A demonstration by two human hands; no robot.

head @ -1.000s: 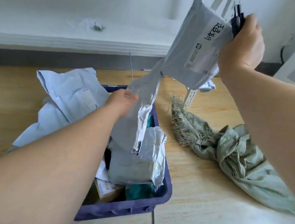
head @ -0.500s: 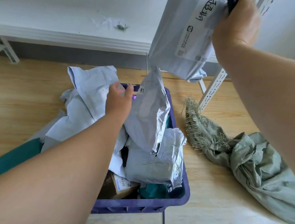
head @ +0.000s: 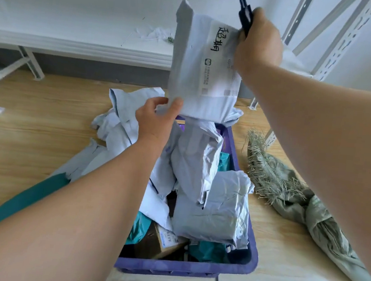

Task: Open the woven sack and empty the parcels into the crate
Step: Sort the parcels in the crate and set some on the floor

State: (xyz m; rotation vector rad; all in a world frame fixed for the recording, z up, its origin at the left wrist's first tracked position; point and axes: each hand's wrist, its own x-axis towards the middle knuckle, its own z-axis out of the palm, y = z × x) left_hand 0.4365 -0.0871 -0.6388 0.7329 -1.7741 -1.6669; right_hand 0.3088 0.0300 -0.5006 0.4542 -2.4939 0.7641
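A grey parcel (head: 199, 74) with a handwritten label was held high above the crate (head: 191, 269), probably so that it could be dropped in or set down on the heap. It was gripped at its upper right edge by the right hand (head: 259, 43), whose fingers were closed around both the parcel and a dark tool (head: 244, 15). The lower left corner was pinched between thumb and fingers of the left hand (head: 157, 117), apparently to steady it. The crate stood on the floor (head: 35, 131), already heaped with parcels, some spilling over its left side. The sack (head: 308, 207) lay crumpled and flat to the right, its frayed mouth near the crate, seemingly emptied.
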